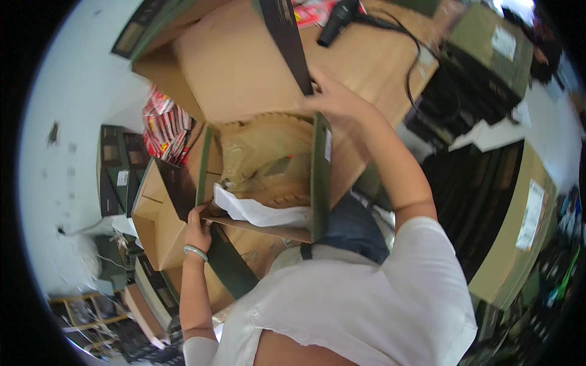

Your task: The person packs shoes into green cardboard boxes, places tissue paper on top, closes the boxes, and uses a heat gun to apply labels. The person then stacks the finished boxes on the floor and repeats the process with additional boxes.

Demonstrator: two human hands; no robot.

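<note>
Wore white shirt (366, 293) nearest. Held open box (320, 183) over counter (384, 67), near-left corner pinched in fingers of left hand (197, 230); couldn't tell hold of right hand (334, 99), far right. Apparently steadied tan shoes (268, 143) inside; next needed level support.

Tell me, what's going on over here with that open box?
A person is handling an open green-and-brown box with bare hands. The left hand is at its near left corner; the right hand, a little blurred, is by the dark edge of the raised lid. Inside lies tan footwear with ridged soles, and white paper lies along the near side. A black hair dryer rests beyond on the wooden table.
</note>
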